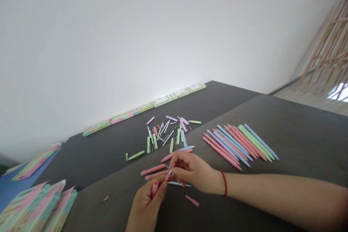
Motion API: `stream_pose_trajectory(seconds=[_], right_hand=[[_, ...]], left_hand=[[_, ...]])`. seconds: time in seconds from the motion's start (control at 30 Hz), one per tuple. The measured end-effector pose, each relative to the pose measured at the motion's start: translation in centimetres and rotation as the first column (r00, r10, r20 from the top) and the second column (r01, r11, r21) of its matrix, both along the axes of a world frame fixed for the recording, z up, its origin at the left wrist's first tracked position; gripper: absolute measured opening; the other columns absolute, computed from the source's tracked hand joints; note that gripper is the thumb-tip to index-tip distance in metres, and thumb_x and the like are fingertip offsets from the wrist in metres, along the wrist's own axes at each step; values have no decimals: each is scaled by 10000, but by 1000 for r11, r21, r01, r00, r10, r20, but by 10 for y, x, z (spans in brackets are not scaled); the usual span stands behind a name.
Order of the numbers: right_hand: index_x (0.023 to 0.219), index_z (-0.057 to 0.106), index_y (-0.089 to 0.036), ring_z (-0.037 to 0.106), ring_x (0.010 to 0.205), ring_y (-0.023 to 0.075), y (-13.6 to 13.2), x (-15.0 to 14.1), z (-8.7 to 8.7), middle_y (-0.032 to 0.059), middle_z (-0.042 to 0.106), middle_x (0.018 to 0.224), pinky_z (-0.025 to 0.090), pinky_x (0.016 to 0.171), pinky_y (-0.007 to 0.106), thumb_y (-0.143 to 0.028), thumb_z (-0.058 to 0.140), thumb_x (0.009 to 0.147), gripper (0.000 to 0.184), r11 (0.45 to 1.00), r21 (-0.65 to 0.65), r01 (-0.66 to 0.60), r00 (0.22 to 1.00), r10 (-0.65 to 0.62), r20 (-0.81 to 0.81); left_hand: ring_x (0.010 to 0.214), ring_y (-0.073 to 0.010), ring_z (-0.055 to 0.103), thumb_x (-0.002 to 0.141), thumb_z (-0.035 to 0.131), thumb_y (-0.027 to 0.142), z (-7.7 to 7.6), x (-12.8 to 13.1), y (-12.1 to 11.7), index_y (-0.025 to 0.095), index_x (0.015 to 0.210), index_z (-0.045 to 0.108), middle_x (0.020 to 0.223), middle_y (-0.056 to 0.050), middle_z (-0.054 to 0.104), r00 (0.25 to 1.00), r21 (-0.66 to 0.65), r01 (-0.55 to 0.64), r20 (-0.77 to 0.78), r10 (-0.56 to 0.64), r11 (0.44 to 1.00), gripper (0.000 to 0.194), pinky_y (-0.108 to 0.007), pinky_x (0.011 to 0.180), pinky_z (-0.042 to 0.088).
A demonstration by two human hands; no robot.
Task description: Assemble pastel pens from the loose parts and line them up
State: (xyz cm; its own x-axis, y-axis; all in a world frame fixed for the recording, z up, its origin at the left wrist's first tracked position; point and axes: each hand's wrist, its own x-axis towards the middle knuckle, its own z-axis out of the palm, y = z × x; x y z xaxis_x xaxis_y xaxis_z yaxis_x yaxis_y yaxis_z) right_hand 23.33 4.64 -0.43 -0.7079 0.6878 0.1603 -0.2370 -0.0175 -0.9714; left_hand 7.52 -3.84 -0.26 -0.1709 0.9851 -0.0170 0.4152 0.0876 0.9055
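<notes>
My left hand (146,203) is closed around a short pink pen barrel (154,188), its open end pointing up. My right hand (191,172), with a red cord on the wrist, pinches a thin pen refill (170,172) just above that barrel. Close by on the dark table (299,141) lie two pink pen pieces (153,169), a white refill (178,184) under my right hand, and a small pink tip (192,200).
A row of several finished pastel pens (239,143) lies to the right. A loose heap of pen parts (167,132) sits behind my hands. Flat boxes (152,106) line the wall; more packaging (35,203) is stacked at the lower left. A wooden rack (330,50) stands at right.
</notes>
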Motion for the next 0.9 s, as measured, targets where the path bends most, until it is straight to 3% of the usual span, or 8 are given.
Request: stream_pose_trajectory(seconds=[0.13, 0.3, 0.5, 0.7, 0.8, 0.9], right_hand=[[817, 479, -157, 457, 498, 54, -1, 0, 4, -49, 524, 629, 415, 458, 165, -203, 556, 801, 91, 999, -40, -35, 999, 35, -10], [822, 478, -160, 474, 491, 54, 1, 0, 3, -55, 517, 624, 421, 462, 167, -200, 553, 801, 87, 998, -44, -38, 999, 39, 26], [844, 486, -166, 493, 498, 50, 1, 0, -7, -52, 520, 644, 416, 463, 154, -150, 511, 809, 46, 999, -6, -31, 998, 32, 56], [865, 497, -164, 509, 481, 44, 0, -2, -9, -39, 557, 677, 416, 436, 142, -151, 488, 826, 42, 998, -20, -54, 992, 56, 112], [861, 502, -159, 512, 480, 46, -1, -2, -7, -34, 561, 672, 416, 427, 139, -143, 495, 819, 46, 997, -7, -80, 983, 80, 168], [845, 506, -157, 502, 481, 49, 0, -1, -3, -40, 538, 648, 412, 430, 143, -147, 481, 826, 32, 999, 5, -49, 985, 47, 167]], left_hand=[[946, -227, 615, 810, 550, 414, 5, -1, 0, 221, 1032, 705, 930, -34, 710, 988, 80, 24, -156, -11, 997, 332, -304, 860, 444], [979, -218, 626, 830, 529, 388, 4, -3, 0, 236, 1052, 690, 1001, -43, 711, 963, 125, 37, -269, -2, 991, 314, -286, 848, 457], [732, -185, 633, 841, 501, 408, 5, -3, -1, 214, 1030, 693, 720, -11, 685, 956, 124, -6, -289, 42, 992, 332, -249, 693, 471], [522, -121, 522, 801, 560, 443, 5, -1, 0, 178, 1006, 672, 778, -26, 674, 993, 57, -103, -56, 106, 993, 353, -203, 460, 392], [569, -121, 544, 761, 618, 417, 6, 1, 0, 176, 869, 676, 842, -44, 682, 990, 126, -137, -8, 139, 983, 270, -206, 515, 417], [456, -100, 489, 808, 557, 418, 9, 2, -2, 195, 881, 635, 591, 33, 614, 989, 126, -146, 1, 147, 981, 246, -204, 508, 412]])
